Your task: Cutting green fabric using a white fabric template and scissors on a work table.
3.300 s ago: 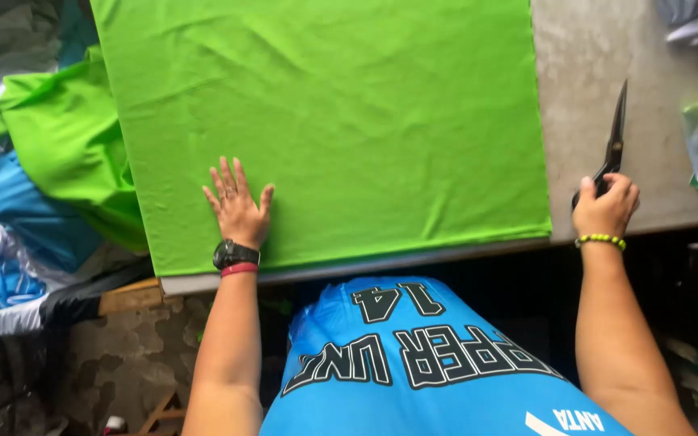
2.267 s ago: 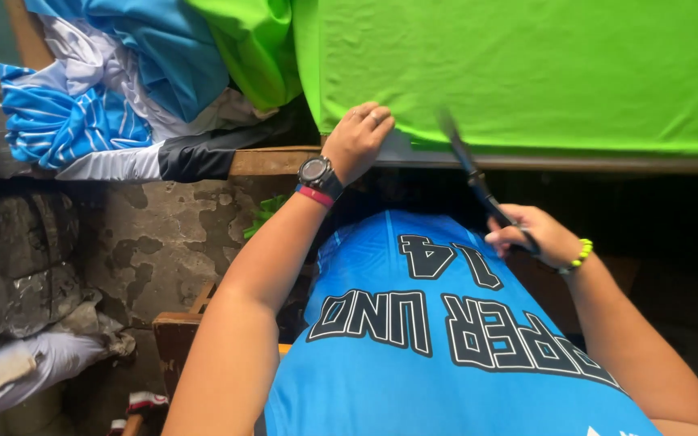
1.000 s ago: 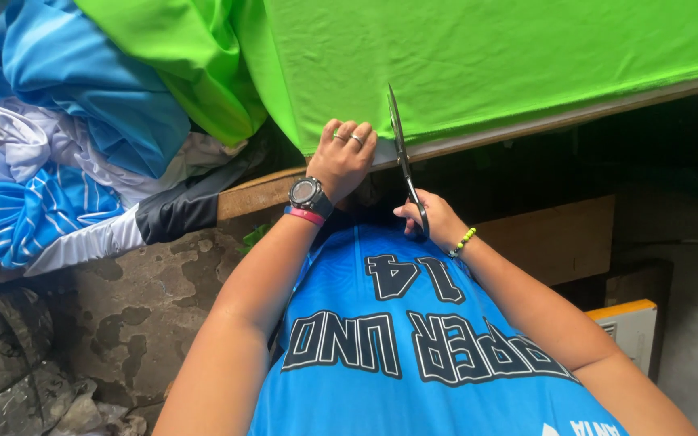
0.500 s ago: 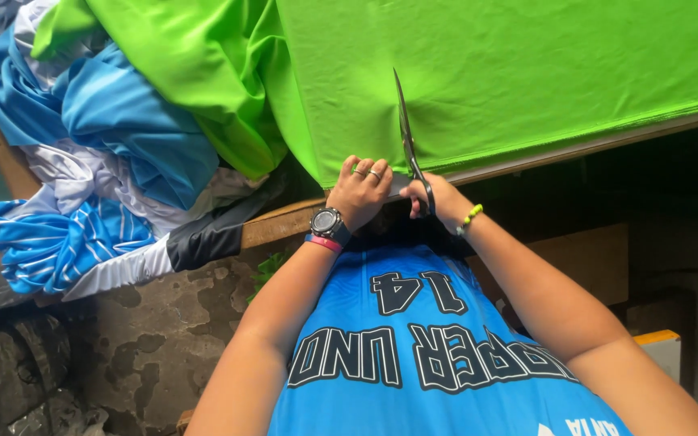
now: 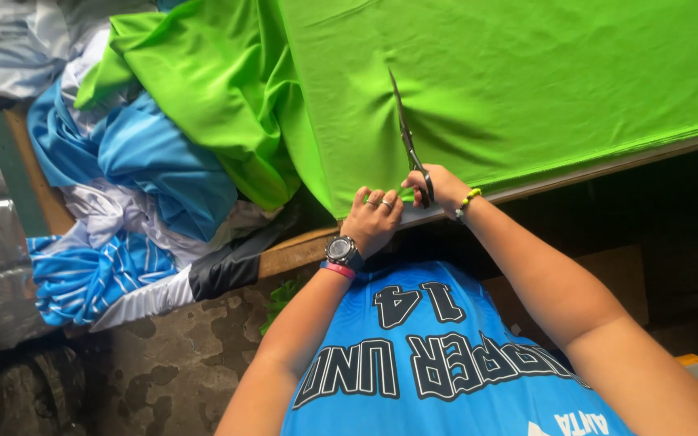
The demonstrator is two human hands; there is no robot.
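Note:
A bright green fabric point(image 5: 527, 89) lies in stacked layers on a table, its left part bunched and hanging off the side. My right hand point(image 5: 439, 187) grips black scissors point(image 5: 408, 141) whose blades point away from me onto the fabric near its front edge. My left hand point(image 5: 373, 220), with rings and a black wristwatch, pinches the fabric's near edge just left of the scissors.
A heap of blue, white and black garments point(image 5: 139, 210) sits to the left beside the green cloth. The table's wooden front edge point(image 5: 300, 252) runs under my hands. Below are a stained concrete floor point(image 5: 163, 371) and dark space under the table.
My right hand carried the scissors from the table's right side over to my left hand. The blades now reach farther onto the green fabric at its front edge.

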